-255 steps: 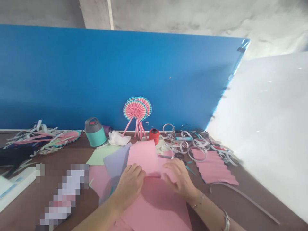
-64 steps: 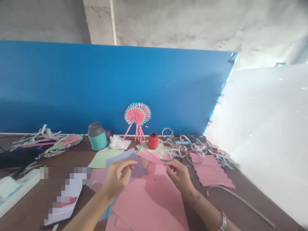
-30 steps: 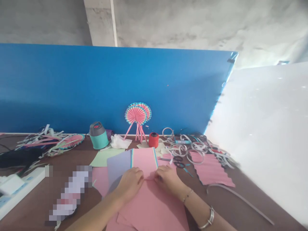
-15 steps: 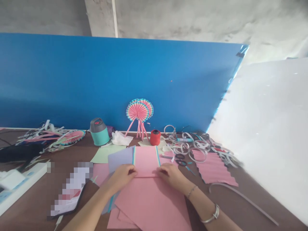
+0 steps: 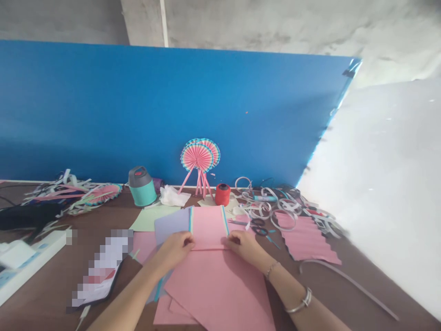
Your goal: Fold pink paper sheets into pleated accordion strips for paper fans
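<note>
A pink paper strip (image 5: 208, 225) with blue and cream bands along both side edges lies before me, its near edge folded. My left hand (image 5: 177, 248) pinches the left end of that fold, thumb and fingers closed on it. At the right end, my right hand (image 5: 243, 246) grips the same fold in a like pinch. Beneath the strip are larger pink sheets (image 5: 223, 289), and a lilac sheet (image 5: 170, 225) shows to the left. The fingertips are partly hidden by the curled hands.
Pleated pink fans (image 5: 198, 157) lean against the blue partition (image 5: 155, 105). A red thread spool (image 5: 222, 195), scissors (image 5: 258, 226), curled white strips (image 5: 260, 210) and a pleated pink sheet (image 5: 308, 239) lie right. Leftward are a phone (image 5: 103, 271), a teal container (image 5: 143, 193) and a power strip (image 5: 41, 257).
The whole view has shifted slightly upward. Both hands keep their pinch on the folded edge of the pink paper, with hardly any movement.
</note>
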Tool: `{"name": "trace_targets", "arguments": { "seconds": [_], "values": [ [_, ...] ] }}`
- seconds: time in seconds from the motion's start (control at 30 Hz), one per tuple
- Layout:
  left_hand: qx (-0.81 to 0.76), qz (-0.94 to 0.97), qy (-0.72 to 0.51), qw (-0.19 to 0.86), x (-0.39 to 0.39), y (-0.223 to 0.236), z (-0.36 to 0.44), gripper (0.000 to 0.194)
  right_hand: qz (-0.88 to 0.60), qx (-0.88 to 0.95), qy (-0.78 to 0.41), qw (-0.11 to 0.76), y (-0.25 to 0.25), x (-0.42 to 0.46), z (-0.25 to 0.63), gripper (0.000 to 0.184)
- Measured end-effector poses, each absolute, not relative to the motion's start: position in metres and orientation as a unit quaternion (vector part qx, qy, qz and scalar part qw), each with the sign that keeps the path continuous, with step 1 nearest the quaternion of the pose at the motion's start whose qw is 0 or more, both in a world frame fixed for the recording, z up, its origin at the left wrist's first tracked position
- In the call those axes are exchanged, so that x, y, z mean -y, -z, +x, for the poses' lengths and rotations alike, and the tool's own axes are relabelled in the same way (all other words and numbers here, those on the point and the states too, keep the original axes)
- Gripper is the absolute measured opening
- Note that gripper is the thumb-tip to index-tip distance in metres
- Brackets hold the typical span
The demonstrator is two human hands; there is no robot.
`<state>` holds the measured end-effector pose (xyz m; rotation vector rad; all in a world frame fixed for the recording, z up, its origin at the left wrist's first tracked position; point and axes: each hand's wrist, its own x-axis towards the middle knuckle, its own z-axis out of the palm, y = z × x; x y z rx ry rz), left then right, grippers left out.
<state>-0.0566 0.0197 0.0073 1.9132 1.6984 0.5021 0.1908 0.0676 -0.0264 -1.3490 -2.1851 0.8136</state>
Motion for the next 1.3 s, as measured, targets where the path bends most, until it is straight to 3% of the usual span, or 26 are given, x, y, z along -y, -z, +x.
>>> {"name": "trace_targets", "arguments": {
  "seconds": [0.87,1.0,1.13,1.3],
  "values": [
    [-0.638,0.724,-0.147,0.217,-0.019,-0.008,-0.053,0.016,-0.529,0.783,-0.256,0.206,0.019,-0.064,0.185,0.018],
    [-0.586,0.785,-0.144,0.139,-0.015,-0.005,-0.051,0.028,-0.486,0.831,-0.165,0.213,0.023,-0.061,0.186,0.005],
    [-0.522,0.842,-0.131,0.049,-0.011,-0.001,-0.046,0.051,-0.397,0.898,-0.027,0.187,0.025,-0.057,0.184,0.021],
    [-0.474,0.872,-0.120,0.029,-0.010,-0.001,-0.042,0.047,-0.313,0.943,0.020,0.108,0.021,-0.056,0.182,0.029]
  ]
}}
